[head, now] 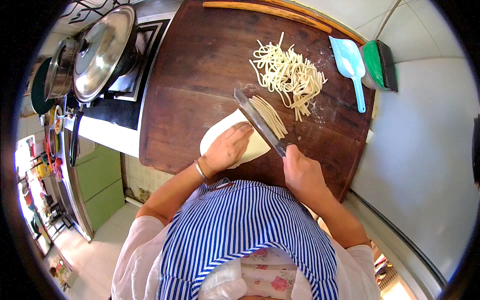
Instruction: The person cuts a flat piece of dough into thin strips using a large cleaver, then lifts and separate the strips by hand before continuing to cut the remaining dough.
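Observation:
Under my left hand (229, 147), which lies flat with its fingers together, is a folded sheet of pale dough (214, 135). My right hand (304, 169) grips the handle of a kitchen knife (260, 120), whose long blade stands along the cut right edge of the dough. Just right of the blade lies a row of freshly cut noodle strips (270, 117). Beyond them, a loose heap of noodles (288, 73) rests on the dark wooden board (191, 71), with flour scattered around it.
A light blue plastic scoop (347, 62) lies at the board's right, beside a green-lidded container (373, 64). A wooden rolling pin (266, 14) lies along the far edge. On the stove at left stands a wok with a metal lid (107, 52), its long handle pointing towards me.

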Tool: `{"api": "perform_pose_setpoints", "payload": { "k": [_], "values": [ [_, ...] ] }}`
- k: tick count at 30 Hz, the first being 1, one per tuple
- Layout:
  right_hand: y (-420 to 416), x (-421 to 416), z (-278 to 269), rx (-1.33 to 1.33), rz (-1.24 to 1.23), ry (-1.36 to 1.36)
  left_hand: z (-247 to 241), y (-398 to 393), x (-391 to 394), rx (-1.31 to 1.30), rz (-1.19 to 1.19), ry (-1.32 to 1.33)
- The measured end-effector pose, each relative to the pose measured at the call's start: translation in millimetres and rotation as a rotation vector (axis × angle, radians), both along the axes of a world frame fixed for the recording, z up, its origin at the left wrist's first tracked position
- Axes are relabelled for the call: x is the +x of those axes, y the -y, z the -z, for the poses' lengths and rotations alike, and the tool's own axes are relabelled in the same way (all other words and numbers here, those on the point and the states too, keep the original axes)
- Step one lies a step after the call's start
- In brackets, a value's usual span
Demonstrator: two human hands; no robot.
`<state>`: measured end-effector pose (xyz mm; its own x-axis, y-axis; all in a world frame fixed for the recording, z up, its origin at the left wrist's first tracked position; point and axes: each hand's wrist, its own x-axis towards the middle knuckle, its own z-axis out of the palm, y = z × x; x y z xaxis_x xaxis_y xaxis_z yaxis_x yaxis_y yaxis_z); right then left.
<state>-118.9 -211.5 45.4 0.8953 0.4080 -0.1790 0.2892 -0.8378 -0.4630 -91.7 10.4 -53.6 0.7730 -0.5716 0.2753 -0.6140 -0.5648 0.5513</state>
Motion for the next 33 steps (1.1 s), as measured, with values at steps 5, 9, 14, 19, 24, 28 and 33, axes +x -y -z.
{"api": "perform_pose_setpoints", "payload": {
  "k": [5, 9, 14, 19, 24, 28, 33],
  "values": [
    [1.0, -5.7, -6.7, -0.069, -0.035, -0.077, -0.5, -0.2, -0.7, 0.007, 0.006, 0.015],
    [-5.7, -4.0, -10.9, -0.115, -0.039, -0.131, -3.4, 0.3, -0.1, 0.024, 0.015, 0.023],
    [-11.7, -7.4, 25.7, 0.01, 0.001, -0.012, -0.5, 0.1, -0.2, 0.023, 0.016, 0.039],
    [-5.3, -4.5, 20.9, 0.069, 0.028, 0.003, -1.4, -2.4, -2.9, 0.001, 0.006, -0.012],
    [-2.0, -3.4, -4.9, -0.027, -0.011, -0.075, 5.2, -2.9, -6.0, -0.023, -0.034, -0.033],
    [-2.2, -5.4, -12.3, -0.059, -0.027, -0.107, 1.8, -3.1, -4.3, 0.011, 0.002, 0.004],
    [-7.6, -7.9, -10.5, -0.109, -0.056, -0.117, -1.8, -2.8, -4.6, 0.022, 0.004, 0.008]
  ]
}}
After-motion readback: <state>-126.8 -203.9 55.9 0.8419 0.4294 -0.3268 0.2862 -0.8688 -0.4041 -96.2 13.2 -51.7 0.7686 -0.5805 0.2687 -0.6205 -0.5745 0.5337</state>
